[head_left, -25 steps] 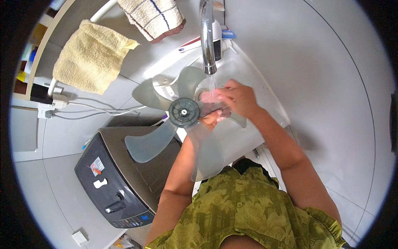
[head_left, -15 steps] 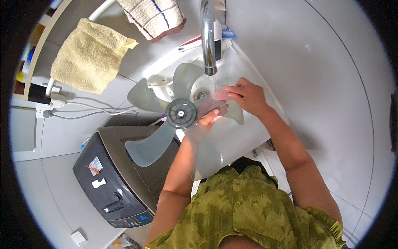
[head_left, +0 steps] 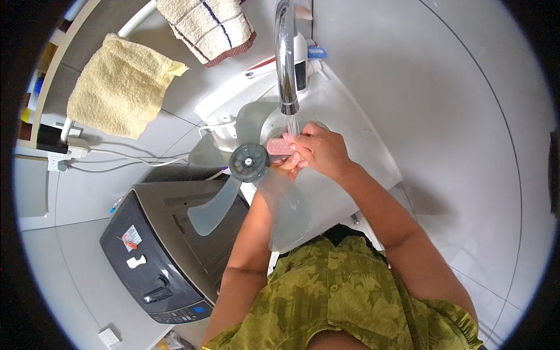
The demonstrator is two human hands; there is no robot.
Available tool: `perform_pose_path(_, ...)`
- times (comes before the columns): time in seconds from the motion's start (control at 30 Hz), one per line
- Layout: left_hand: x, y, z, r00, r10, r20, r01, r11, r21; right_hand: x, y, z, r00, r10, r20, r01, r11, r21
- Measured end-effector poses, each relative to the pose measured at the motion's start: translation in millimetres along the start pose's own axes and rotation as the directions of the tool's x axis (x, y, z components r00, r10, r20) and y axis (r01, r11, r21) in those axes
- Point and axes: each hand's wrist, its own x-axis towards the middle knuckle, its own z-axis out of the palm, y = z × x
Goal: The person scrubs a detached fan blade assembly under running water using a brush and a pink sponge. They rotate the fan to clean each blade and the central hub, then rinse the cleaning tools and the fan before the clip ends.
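A translucent grey fan blade with several broad vanes hangs over the left side of the white sink. My left hand grips one vane from below, close to the round hub; my forearm passes beneath another vane and shows through it. In my right hand is a wet pink sponge, pressed to the gripped vane beside the hub. Water runs from the chrome faucet onto my right fingers. The hands and sponge hide most of that vane.
A dark washing machine stands left of the sink. Behind it, a yellow towel and a checked towel hang from a rail. Cords run along the wall to a socket. A toothbrush lies on the sink's back ledge.
My right hand and the sponge have moved left along the vane toward the hub. The fan blade has tilted, and its left vanes look narrower. Water now falls on my right fingers.
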Motion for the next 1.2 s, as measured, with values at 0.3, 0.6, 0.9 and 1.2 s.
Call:
perform_pose_path(0.3, 8.0, 17.7, 29.4, 0.984, 0.085, -0.156, -0.124, 0.957, -0.261, -16.8, 9.5, -8.2, 0.994, 0.092, 0.061, -0.093, 0.995, 0.020)
perform_pose_path(0.6, -2.3, 21.4, 40.2, 0.974, 0.209, -0.083, -0.215, 0.974, -0.073, -33.0, 26.5, -20.8, 0.978, 0.180, 0.108, -0.172, 0.982, -0.079)
perform_pose_path(0.9, -7.8, 7.3, 12.9, 0.993, 0.121, -0.007, -0.121, 0.991, -0.063, -13.8, 5.4, -3.4, 0.998, -0.070, 0.006, 0.070, 0.997, 0.037)
perform_pose_path(1.2, 1.3, 11.8, 24.9, 0.980, 0.148, -0.130, -0.146, 0.989, 0.023, -20.9, -9.1, 1.8, 0.994, 0.074, -0.078, -0.074, 0.997, 0.001)
